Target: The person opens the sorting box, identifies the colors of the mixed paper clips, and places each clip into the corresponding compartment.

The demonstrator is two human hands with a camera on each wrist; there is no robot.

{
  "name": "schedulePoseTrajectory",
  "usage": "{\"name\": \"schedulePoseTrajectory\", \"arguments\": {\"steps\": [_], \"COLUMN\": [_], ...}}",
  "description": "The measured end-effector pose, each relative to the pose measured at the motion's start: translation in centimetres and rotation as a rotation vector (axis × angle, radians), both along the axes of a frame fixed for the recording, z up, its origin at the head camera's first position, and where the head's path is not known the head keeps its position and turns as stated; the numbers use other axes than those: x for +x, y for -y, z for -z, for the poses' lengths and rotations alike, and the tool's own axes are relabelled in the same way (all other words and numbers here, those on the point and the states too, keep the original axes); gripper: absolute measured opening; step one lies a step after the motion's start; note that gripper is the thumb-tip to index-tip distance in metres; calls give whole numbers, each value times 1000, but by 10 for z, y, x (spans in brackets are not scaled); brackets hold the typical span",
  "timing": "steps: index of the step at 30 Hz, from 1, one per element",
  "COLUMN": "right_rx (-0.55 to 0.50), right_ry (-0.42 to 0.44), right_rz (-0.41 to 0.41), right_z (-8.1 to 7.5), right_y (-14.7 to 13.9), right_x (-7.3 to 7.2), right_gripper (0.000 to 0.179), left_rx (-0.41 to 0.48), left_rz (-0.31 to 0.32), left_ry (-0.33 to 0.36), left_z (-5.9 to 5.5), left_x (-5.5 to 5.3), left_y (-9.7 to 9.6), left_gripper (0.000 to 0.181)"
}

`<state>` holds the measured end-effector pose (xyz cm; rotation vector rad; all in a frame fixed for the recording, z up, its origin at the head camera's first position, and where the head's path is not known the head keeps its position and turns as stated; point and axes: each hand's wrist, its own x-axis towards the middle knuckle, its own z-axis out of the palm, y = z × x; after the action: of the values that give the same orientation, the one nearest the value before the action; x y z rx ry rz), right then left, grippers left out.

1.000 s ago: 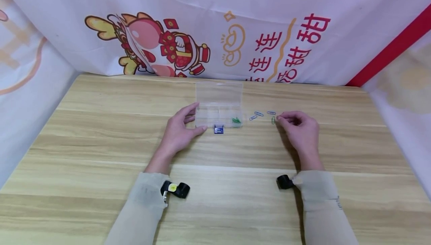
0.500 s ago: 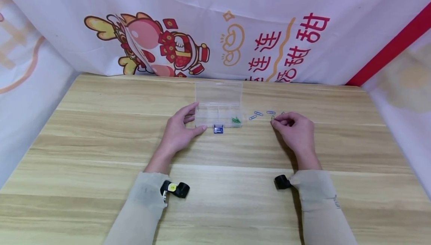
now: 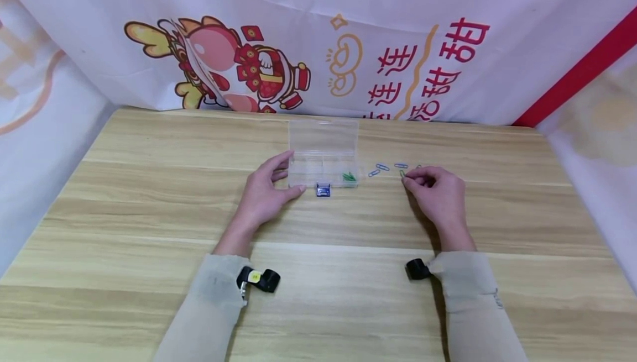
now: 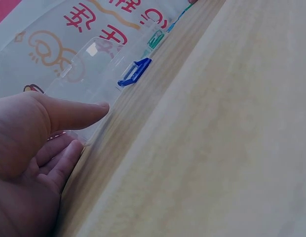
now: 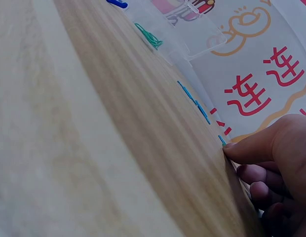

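Observation:
A clear plastic compartment box point(image 3: 306, 177) stands on the table with its lid raised at the back and its blue latch point(image 3: 323, 190) hanging at the front. My left hand point(image 3: 264, 193) holds its left end, thumb at the front edge and index finger toward the back corner. Green paper clips point(image 3: 349, 176) lie in the front right compartment. To the right of the box, my right hand point(image 3: 440, 193) pinches a green paper clip point(image 3: 402, 173) at the tabletop between thumb and index finger. In the right wrist view the fingertips hide most of that clip.
Several blue paper clips point(image 3: 382, 167) lie between the box and my right hand. One more clip point(image 3: 418, 166) shows partly behind the right fingers. A printed white cloth point(image 3: 318, 47) hangs along the back edge of the wooden table point(image 3: 338, 307).
My right hand has moved slightly left onto the green paper clip and pinches it; the clip has turned a little. The left hand and box have stayed put.

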<state>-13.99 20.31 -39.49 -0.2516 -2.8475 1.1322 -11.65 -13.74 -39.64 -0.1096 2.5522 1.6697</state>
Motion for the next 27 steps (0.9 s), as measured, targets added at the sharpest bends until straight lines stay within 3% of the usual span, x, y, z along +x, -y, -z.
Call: {"name": "schedulePoseTrajectory", "arguments": {"steps": [27], "right_rx": [6], "right_ry": [24], "right_rz": [-32], "right_z": [0], "right_y": [1], "right_x": [2], "right_gripper": [17], "left_rx": [-11], "left_rz": [11], "left_ry": [-11], "left_z": [1], "left_x": [0], "left_y": [0], "left_gripper": [80]}}
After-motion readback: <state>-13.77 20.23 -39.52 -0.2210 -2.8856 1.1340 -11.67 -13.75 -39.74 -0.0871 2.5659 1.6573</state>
